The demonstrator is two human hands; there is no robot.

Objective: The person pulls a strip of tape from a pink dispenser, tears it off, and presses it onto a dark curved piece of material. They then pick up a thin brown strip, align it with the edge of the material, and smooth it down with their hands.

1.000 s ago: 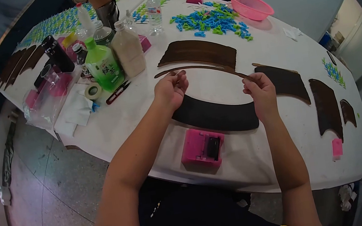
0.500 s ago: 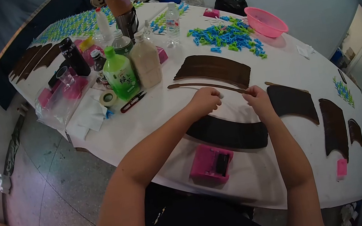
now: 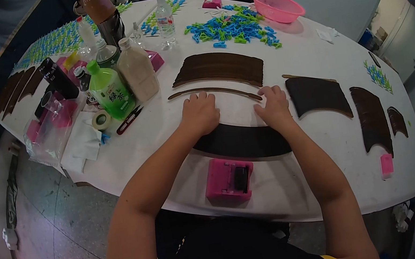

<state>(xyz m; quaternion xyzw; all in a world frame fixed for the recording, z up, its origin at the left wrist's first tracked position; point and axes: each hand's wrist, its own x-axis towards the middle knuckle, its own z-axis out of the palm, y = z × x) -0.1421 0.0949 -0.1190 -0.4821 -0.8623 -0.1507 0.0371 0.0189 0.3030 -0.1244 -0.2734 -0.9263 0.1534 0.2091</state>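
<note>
A thin curved brown strip [image 3: 215, 91] lies just below a wide dark brown curved sheet [image 3: 217, 69]. My left hand [image 3: 200, 113] rests beside the strip's middle, its fingers spread over the table and holding nothing. At the strip's right end is my right hand [image 3: 273, 104], fingers apart, thumb and fingertips close to the tip. Below both hands lies a black curved piece [image 3: 242, 142], partly behind my left hand. In front of it sits a pink block with a black part [image 3: 229, 179].
Bottles, including a green one [image 3: 110, 92], stand at the left by a tape roll [image 3: 101, 120] and red-handled snips [image 3: 130, 120]. Blue and green clips [image 3: 232, 27] lie near a pink basin [image 3: 277, 5]. More dark pieces [image 3: 318, 95] lie at the right.
The view has shifted, so the table items appear further left. My right hand has let go of the strip's end, and both hands have opened and flattened near the strip.
</note>
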